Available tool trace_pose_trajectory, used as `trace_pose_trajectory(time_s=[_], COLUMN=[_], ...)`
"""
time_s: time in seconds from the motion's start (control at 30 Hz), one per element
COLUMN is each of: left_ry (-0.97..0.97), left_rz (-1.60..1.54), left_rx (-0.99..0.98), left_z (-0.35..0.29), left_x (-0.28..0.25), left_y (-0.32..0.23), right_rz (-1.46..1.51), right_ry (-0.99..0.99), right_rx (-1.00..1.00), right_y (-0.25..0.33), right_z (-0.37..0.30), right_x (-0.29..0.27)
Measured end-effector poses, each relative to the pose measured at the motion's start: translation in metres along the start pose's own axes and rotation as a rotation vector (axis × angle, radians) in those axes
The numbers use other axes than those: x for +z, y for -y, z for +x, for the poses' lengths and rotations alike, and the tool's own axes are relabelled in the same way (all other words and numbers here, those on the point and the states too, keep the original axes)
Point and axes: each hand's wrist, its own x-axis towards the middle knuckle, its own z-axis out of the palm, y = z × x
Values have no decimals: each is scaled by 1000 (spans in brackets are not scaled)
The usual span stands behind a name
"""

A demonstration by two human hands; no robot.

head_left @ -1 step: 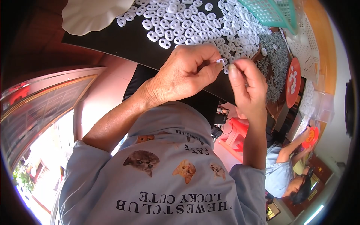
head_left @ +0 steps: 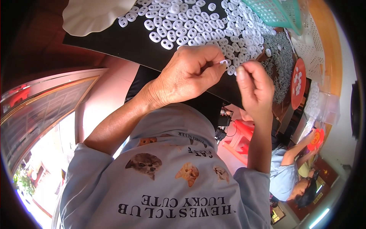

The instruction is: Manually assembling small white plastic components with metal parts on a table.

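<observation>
In my left hand (head_left: 192, 72), thumb and forefinger pinch a small white oval piece (head_left: 224, 62) by its edge. Such pieces have two holes in them. My right hand (head_left: 256, 87) is a short way to the right, its thumb pressed to the curled forefinger. Whatever those fingertips may hold is too small or hidden to make out. Just beyond both hands, many loose white two-holed pieces (head_left: 182, 40) lie spread over the black tabletop (head_left: 110, 47).
A cream scalloped dish (head_left: 89, 19) sits at the far left. A green basket (head_left: 276, 13) leans over the pieces at the far right. Near it lie a heap of small grey metal parts (head_left: 280, 57) and a red plate (head_left: 298, 84) holding white bits. Another person (head_left: 286, 168) works at the right.
My right hand has shifted slightly right, away from the white piece, widening the gap between my hands. The left hand stays in place.
</observation>
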Motion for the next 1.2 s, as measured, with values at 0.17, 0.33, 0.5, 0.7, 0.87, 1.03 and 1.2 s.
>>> trace_pose_trajectory(time_s=[0.17, 0.33, 0.5, 0.7, 0.87, 1.03, 1.2], left_ry=[-1, 1, -7, -10, -4, -3, -7], left_rz=[-29, -18, -5, -23, 20, 44, 34], left_rx=[-16, -41, -37, -49, -22, -39, -40], left_z=[-1, -1, 0, 1, 1, 2, 2], left_x=[0, 2, 5, 9, 10, 11, 11], left_y=[0, -2, 0, -2, -1, -1, -1], right_rz=[-51, -264, -348, -312, -299, -317, -375], right_ry=[-171, -78, -90, -88, -36, -21, -20], right_rx=[229, 360, 187, 252, 193, 184, 181], right_y=[-32, -59, -68, -64, -55, -53, -58], right_z=[-27, -44, -46, -44, -40, -38, -37], right_x=[-41, -81, -85, -77, -66, -60, -58])
